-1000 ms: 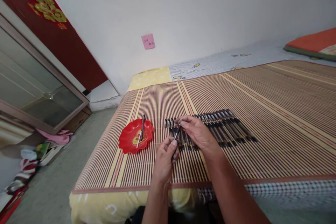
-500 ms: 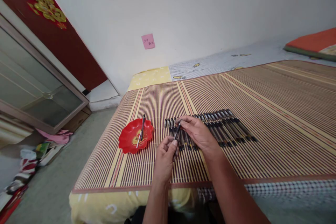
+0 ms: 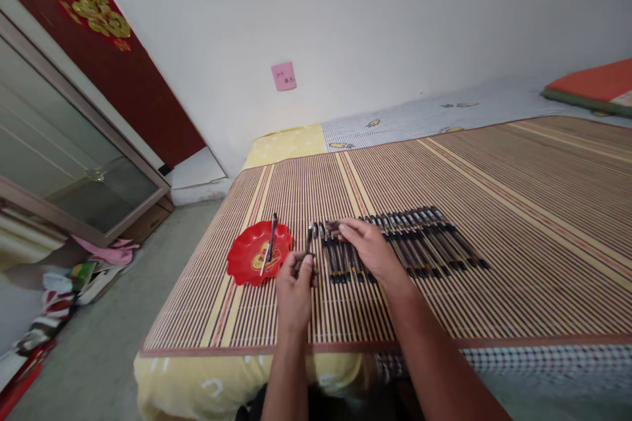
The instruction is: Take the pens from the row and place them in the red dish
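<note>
A long row of dark pens [image 3: 419, 240] lies side by side on a striped bamboo mat [image 3: 518, 210]. My left hand [image 3: 295, 289] is closed round one dark pen [image 3: 307, 243] and holds it upright, just left of the row and close to a red scalloped plate [image 3: 241, 256]. One pen [image 3: 271, 245] lies across that plate. My right hand [image 3: 369, 251] rests on the left part of the row, fingers pinched at the pens' upper ends; what they grip is hidden.
The mat covers a bed with a yellow sheet [image 3: 286, 143]. An orange cushion [image 3: 592, 84] lies at the far right. A glass-fronted cabinet [image 3: 59, 164] and scattered clothes [image 3: 69, 276] are on the floor at left. A pink note [image 3: 283, 75] hangs on the wall.
My left hand has drawn the pen away to the left, toward the red plate. My right hand let go of that pen and stayed on the row.
</note>
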The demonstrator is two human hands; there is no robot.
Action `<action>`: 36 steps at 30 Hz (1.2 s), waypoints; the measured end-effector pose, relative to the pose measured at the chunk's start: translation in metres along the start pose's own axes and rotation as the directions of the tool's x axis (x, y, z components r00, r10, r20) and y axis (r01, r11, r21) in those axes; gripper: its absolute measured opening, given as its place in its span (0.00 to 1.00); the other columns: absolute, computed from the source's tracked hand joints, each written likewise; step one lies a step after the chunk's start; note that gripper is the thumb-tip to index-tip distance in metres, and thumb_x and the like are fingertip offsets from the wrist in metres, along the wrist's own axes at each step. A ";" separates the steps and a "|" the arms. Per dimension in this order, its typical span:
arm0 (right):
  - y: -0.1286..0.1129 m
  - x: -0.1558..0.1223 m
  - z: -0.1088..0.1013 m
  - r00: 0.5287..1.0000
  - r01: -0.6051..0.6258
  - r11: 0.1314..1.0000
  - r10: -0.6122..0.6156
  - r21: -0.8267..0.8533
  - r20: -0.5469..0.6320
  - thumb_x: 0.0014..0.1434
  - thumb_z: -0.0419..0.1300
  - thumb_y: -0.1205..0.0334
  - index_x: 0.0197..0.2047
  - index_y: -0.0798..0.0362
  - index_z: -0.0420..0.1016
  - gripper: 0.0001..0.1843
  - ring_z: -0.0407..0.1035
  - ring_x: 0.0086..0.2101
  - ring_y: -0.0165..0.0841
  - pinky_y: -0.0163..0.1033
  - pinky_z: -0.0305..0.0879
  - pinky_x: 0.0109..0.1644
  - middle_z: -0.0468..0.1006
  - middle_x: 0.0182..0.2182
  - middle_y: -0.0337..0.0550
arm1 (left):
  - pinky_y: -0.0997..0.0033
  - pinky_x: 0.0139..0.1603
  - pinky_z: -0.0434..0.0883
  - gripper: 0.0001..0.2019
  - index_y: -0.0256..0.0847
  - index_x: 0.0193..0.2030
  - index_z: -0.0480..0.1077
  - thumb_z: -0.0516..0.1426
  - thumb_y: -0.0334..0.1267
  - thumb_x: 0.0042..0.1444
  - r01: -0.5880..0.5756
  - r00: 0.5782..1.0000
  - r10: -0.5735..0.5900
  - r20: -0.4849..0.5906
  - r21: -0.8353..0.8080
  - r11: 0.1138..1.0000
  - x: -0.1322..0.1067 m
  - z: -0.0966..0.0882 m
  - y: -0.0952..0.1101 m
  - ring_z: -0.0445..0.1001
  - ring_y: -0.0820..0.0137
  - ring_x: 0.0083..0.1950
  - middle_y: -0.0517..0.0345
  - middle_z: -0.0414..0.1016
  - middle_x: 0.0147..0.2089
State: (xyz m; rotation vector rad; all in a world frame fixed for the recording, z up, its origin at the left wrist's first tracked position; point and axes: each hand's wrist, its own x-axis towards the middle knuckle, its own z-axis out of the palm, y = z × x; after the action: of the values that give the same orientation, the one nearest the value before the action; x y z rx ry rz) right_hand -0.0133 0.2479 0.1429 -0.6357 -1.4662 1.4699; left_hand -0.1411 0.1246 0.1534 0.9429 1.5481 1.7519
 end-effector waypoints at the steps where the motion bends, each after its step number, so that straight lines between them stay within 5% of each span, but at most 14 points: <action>1: 0.002 0.000 0.000 1.000 0.017 0.994 -0.018 -0.111 -0.013 0.62 0.60 0.55 0.46 0.47 0.82 0.13 0.75 0.43 0.40 0.48 0.67 0.53 0.82 0.41 0.44 | 0.78 0.28 0.62 0.13 0.40 0.32 0.71 0.64 0.48 0.55 0.007 0.999 -0.008 -0.034 -0.032 0.999 0.003 -0.005 0.000 0.64 0.75 0.26 0.64 0.67 0.25; 5: 0.009 -0.001 0.005 0.991 0.124 0.853 -0.132 -0.507 0.019 0.62 0.54 0.65 0.48 0.48 0.82 0.16 0.71 0.50 0.45 0.54 0.62 0.59 0.81 0.47 0.49 | 0.80 0.26 0.61 0.15 0.39 0.33 0.70 0.65 0.48 0.54 0.026 0.994 -0.040 -0.104 -0.141 0.990 0.012 -0.023 0.000 0.63 0.78 0.23 0.65 0.68 0.24; 9: 0.012 0.005 0.017 0.976 0.217 0.603 -0.151 -0.768 0.158 0.63 0.50 0.71 0.51 0.53 0.80 0.21 0.67 0.52 0.45 0.52 0.61 0.58 0.79 0.49 0.54 | 0.81 0.24 0.61 0.16 0.39 0.33 0.70 0.67 0.48 0.51 0.024 0.989 -0.055 -0.136 -0.220 0.975 0.017 -0.032 0.001 0.63 0.79 0.22 0.64 0.70 0.24; 16: 0.007 0.039 0.050 0.957 0.214 0.167 0.160 -0.962 0.241 0.58 0.53 0.76 0.48 0.55 0.80 0.19 0.63 0.55 0.45 0.45 0.57 0.53 0.79 0.49 0.55 | 0.82 0.23 0.61 0.18 0.38 0.34 0.69 0.68 0.50 0.48 0.029 0.981 -0.079 -0.177 -0.269 0.963 0.021 -0.043 0.004 0.63 0.79 0.21 0.65 0.70 0.23; 29: 0.012 0.041 0.059 0.932 0.202 0.130 0.280 -0.971 0.231 0.63 0.54 0.70 0.44 0.52 0.81 0.15 0.72 0.47 0.38 0.38 0.59 0.49 0.81 0.45 0.49 | 0.82 0.23 0.61 0.17 0.38 0.35 0.69 0.66 0.48 0.50 0.015 0.975 -0.081 -0.209 -0.298 0.955 0.024 -0.051 0.003 0.63 0.79 0.22 0.65 0.70 0.23; 36: 0.016 0.036 0.083 0.962 0.119 0.082 0.237 -0.990 0.135 0.62 0.60 0.59 0.46 0.62 0.79 0.15 0.74 0.49 0.49 0.45 0.64 0.50 0.81 0.45 0.64 | 0.81 0.23 0.61 0.16 0.38 0.34 0.70 0.66 0.49 0.50 0.028 0.984 -0.077 -0.161 -0.285 0.958 0.023 -0.046 0.002 0.63 0.80 0.23 0.65 0.69 0.23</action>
State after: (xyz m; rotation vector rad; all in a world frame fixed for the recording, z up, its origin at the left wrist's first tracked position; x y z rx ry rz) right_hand -0.1052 0.2422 0.1495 -1.3579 -2.6889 0.2499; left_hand -0.1918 0.1177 0.1547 0.6189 1.3613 1.9933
